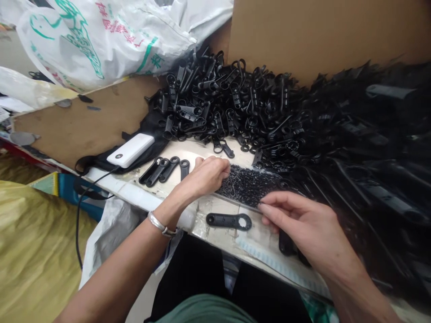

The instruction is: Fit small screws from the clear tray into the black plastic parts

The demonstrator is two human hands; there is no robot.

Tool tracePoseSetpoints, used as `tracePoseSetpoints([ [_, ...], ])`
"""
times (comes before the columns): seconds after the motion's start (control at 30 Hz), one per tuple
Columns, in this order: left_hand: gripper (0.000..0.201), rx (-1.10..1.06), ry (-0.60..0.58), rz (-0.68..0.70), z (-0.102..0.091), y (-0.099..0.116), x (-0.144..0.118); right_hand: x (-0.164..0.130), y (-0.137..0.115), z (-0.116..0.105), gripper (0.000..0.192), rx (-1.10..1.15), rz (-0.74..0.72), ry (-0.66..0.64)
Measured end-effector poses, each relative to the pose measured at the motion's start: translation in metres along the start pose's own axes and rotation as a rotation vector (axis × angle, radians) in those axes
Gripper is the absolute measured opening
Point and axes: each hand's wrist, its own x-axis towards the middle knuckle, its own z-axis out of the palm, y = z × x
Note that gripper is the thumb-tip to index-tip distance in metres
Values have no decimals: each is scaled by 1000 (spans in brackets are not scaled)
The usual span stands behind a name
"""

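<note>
While a great heap of black plastic clips (256, 103) fills the table from twelve o'clock round to three, a sheet of brown cardboard (323, 31) stands behind it and a printed white plastic bag (101, 40) slumps at eleven o'clock. Nearer, the pale table edge (134, 193) runs from nine o'clock down towards five. At the centre lies a flat patch of tiny black pieces (249, 184), and both hands meet it. At its nine o'clock side, the left hand (205, 177), a silver bangle (160, 224) on its wrist, has its fingertips curled together and pressed into the patch; whether they pinch anything cannot be told. From four o'clock the right hand (303, 224) lies with fingers loosely extended, tips touching the patch's near border, clamped on nothing visible. Between the two wrists one long black clip (229, 220) lies flat and alone. At ten o'clock from the left hand, four more clips (164, 169) lie side by side, just beside a white power bank (130, 150) with a black cable (81, 211).
</note>
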Motion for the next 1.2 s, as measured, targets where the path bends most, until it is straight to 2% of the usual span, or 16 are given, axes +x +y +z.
tracePoseSetpoints([
  [0.17, 19, 60, 37, -25, 4, -1, 4, 2, -4, 5, 13, 26, -7, -9],
  [0.53, 19, 158, 13, 22, 12, 5, 11, -1, -1, 5, 13, 15, 0, -28],
  [0.77, 19, 77, 69, -13, 7, 6, 5, -2, 2, 6, 15, 66, 51, 6],
  [0.87, 13, -142, 139, -68, 2, 10, -7, 0, 0, 9, 15, 133, 48, 18],
  [1.0, 7, -768, 225, -167, 4, 17, -25, 2, -2, 15, 20, 232, 58, 5],
  [1.1, 9, -1081, 179, -178, 10, 20, -34, 4, -5, 20, 23, 337, 75, -19],
  [1.2, 10, -1248, 128, -187, 13, 21, -39, 5, -11, 24, 24, 430, 77, -21],
])
